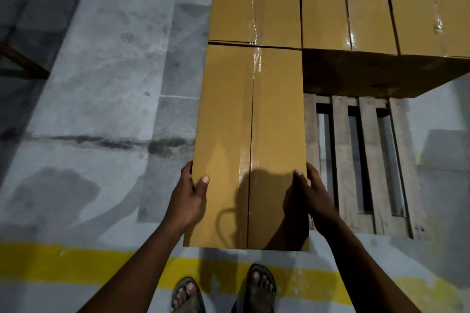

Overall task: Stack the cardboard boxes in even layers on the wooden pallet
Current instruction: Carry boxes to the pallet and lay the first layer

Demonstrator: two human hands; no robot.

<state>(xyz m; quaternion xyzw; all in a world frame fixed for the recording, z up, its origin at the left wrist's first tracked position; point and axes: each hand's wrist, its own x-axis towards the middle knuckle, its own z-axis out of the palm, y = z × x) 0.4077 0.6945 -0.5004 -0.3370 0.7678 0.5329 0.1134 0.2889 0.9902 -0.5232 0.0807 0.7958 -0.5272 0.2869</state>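
Gripping its near end, the left hand (189, 198) and right hand (314, 195) hold a long cardboard box (251, 140) at frame centre. Fingers are curled round its sides, thumbs pressed on top. Stacked boxes (356, 7) and pallet (368, 160) are seen right.

The stacked boxes (356, 2) run past the top and right edges; the held box (250, 147) hides the wooden pallet's (366, 160) left part.

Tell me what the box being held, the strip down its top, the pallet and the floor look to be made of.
Held box: brown cardboard, matte, with a folded flap seam.
Tape strip: clear glossy plastic, by its wrinkled glare.
Wooden pallet: rough, unfinished wood slats, grain and gaps visible.
Floor: probably bare concrete, grey, stained, with a crack; the yellow line looks like worn paint.
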